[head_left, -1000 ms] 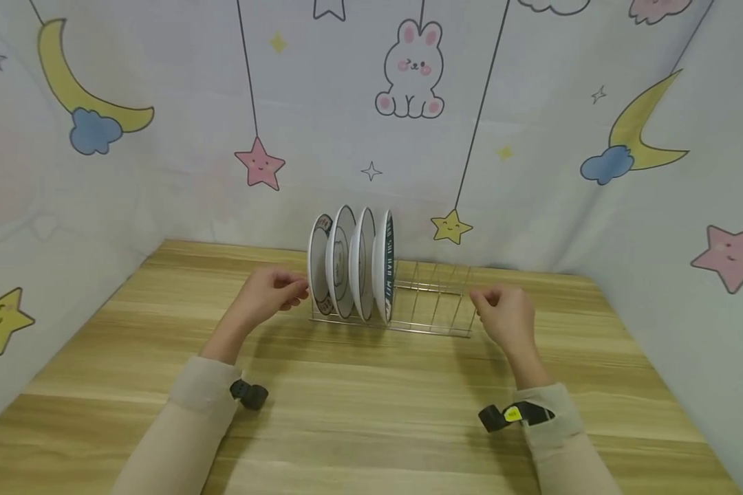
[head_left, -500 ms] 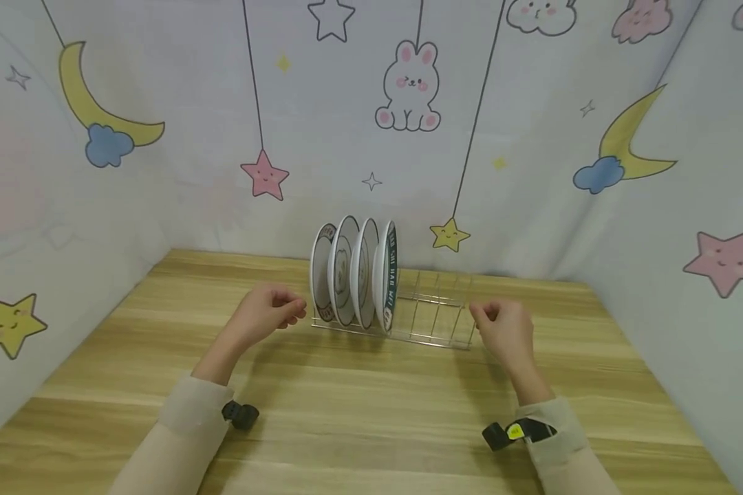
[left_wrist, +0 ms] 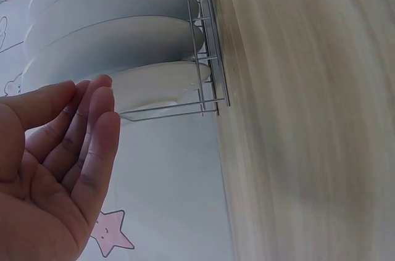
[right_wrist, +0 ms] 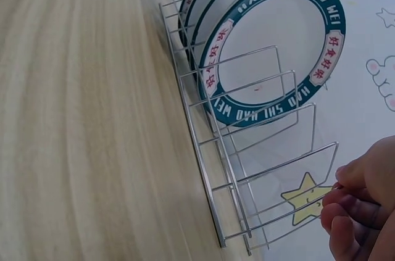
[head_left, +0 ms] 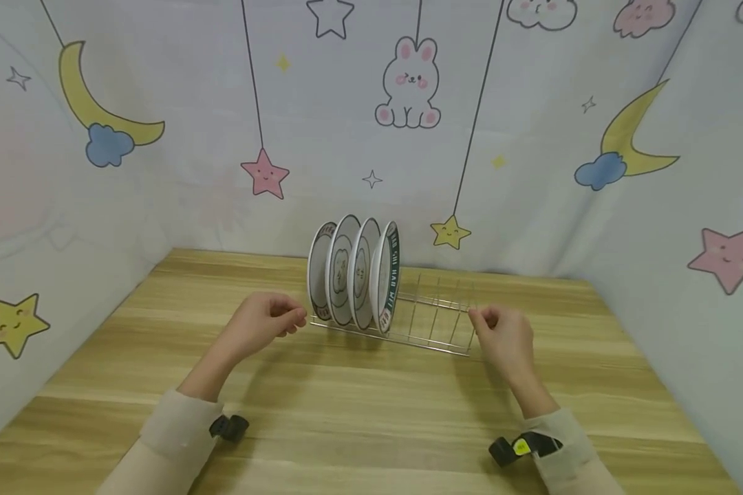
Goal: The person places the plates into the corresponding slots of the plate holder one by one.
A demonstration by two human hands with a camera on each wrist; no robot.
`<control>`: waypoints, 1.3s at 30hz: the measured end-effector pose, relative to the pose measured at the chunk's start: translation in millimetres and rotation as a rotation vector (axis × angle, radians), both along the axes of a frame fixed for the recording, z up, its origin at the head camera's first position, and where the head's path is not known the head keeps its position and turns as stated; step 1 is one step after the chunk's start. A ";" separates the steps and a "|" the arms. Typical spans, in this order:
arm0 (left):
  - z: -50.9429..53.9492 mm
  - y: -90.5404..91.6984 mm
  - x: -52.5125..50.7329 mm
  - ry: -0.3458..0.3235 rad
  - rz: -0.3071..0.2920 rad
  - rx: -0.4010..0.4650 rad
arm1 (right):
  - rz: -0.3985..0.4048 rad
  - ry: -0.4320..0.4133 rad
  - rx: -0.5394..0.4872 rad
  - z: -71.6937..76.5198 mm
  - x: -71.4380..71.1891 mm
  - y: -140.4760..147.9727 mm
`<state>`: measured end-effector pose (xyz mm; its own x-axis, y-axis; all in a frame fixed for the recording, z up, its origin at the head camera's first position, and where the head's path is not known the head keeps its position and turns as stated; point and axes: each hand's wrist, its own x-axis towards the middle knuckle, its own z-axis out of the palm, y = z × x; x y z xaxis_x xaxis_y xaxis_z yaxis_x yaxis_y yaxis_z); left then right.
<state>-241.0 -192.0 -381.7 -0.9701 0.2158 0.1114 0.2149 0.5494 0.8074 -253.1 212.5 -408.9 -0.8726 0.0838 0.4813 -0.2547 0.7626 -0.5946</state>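
Note:
A wire dish rack [head_left: 439, 344] stands on the wooden table, angled with its right end nearer me. Several white plates [head_left: 340, 275] stand upright in its left slots. The rightmost plate [right_wrist: 271, 45] has a green rim with white lettering and red characters, seen in the right wrist view. My right hand [head_left: 508, 337] pinches the end wire of the rack on the right between thumb and forefinger. My left hand [head_left: 263, 323] is at the left end, thumb and fingers close together and the fingers only slightly bent. Its fingertips lie beside the rack's left end wire [left_wrist: 166, 108]; contact is unclear.
The wooden table [head_left: 347, 419] extends around the rack. Behind it hangs a white cloth backdrop [head_left: 334, 103] printed with stars, moons and a rabbit, and it also closes off both sides. Each wrist carries a small black camera [head_left: 229, 427].
The rack's right end has come toward me with my right hand, so the rack and plates have turned slightly. My left hand has moved a little nearer me. The head view has tilted upward.

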 end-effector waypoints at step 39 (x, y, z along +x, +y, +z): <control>3.6 65.9 17.4 0.187 -0.122 0.000 | 0.119 0.034 0.017 -4.2 22.0 -34.4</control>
